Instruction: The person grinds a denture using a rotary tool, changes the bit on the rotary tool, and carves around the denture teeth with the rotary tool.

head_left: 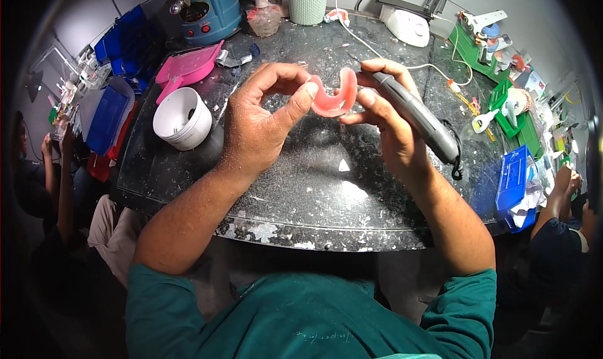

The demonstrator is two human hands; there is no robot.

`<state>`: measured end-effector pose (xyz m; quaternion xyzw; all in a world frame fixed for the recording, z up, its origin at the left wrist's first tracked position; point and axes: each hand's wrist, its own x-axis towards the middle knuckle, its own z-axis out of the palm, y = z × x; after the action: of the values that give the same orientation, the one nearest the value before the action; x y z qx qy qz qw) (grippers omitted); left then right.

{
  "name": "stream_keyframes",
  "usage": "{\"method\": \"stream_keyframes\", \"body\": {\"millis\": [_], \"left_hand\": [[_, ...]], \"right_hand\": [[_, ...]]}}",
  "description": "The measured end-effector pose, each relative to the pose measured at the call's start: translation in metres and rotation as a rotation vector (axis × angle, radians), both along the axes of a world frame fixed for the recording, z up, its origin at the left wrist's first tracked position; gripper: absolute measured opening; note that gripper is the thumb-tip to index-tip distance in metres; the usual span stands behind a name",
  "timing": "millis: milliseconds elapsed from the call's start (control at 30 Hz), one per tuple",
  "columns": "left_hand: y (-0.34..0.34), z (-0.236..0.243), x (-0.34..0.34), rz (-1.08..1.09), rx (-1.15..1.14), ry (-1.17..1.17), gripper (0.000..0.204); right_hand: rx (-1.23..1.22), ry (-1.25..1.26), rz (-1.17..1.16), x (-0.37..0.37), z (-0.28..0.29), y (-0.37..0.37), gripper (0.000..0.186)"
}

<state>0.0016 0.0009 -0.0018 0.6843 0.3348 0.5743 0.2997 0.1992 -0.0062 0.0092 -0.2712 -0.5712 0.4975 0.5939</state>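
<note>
My left hand (pixel 264 117) pinches a pink U-shaped dental piece (pixel 330 98) at its left side, above the middle of the speckled dark worktop (pixel 286 183). My right hand (pixel 392 117) is wrapped round a dark grey cylindrical rotary handpiece (pixel 416 117), its slim tip pointing up and away from me. The fingertips of my right hand are also at the right side of the pink piece, touching or very near it. A white round tub (pixel 181 119) stands left of my left hand, with small dark bits inside.
Behind are a pink dustpan (pixel 185 73), a blue machine (pixel 207 17), a bottle (pixel 264 20), a green basket (pixel 306 4) and a white unit (pixel 402 26). Trays, including a blue one (pixel 515 183), crowd the right. Co-workers' hands (pixel 49 145) (pixel 568 180) show at both sides.
</note>
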Motion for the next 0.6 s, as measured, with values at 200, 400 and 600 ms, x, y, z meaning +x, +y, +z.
{"method": "stream_keyframes", "body": {"millis": [200,400,600], "left_hand": [[-0.0013,0.0025,0.0035,-0.073,-0.148,-0.095,0.017],[0.0005,0.0004,0.0016,-0.094,-0.115,-0.119,0.024],[0.0002,0.0017,0.0027,-0.09,-0.092,-0.092,0.026]], "right_hand": [[0.018,-0.035,0.052,0.0108,-0.0022,0.0046,0.033],[-0.006,0.003,0.051,0.008,-0.0025,0.0046,0.03],[-0.015,-0.005,0.038,0.0088,-0.0024,0.0046,0.03]]}}
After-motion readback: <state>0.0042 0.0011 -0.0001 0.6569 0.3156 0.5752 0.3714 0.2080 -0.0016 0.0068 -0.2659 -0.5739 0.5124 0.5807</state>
